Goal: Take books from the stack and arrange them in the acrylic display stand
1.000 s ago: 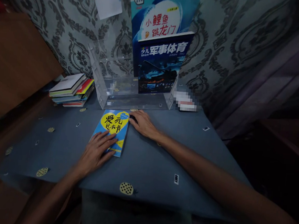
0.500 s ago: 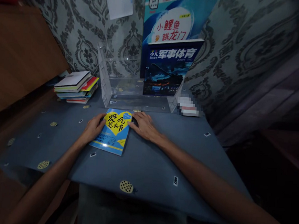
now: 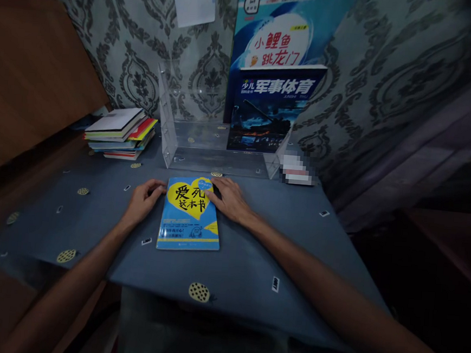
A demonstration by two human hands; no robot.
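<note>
Evidently the blue book (image 3: 188,233) is what both hands attend to: it lies flat on the worktop (image 3: 247,278), cover up, its lettering upright for the person, presumably so that it can be read and handled from the near edge. The hands are apart, one on each side of its upper half. The left hand (image 3: 143,199) is loosely curled at the left edge, with a gap between thumb and forefinger and nothing seen in it; whether its fingertips touch the edge I cannot tell. The right hand (image 3: 229,199) sits at the upper right corner, thumb along the cover, probably to steady or square the book; whether it truly grips is hidden.

Just beyond stands a clear stand (image 3: 220,162). At its right end a dark book (image 3: 260,118) stands in front and a tall teal book (image 3: 247,30) behind, apparently stepped so that both titles show. The stand's left part has nothing upright in it. A stack of books (image 3: 118,134) lies off to the left, likely to keep the middle free for handling.
</note>
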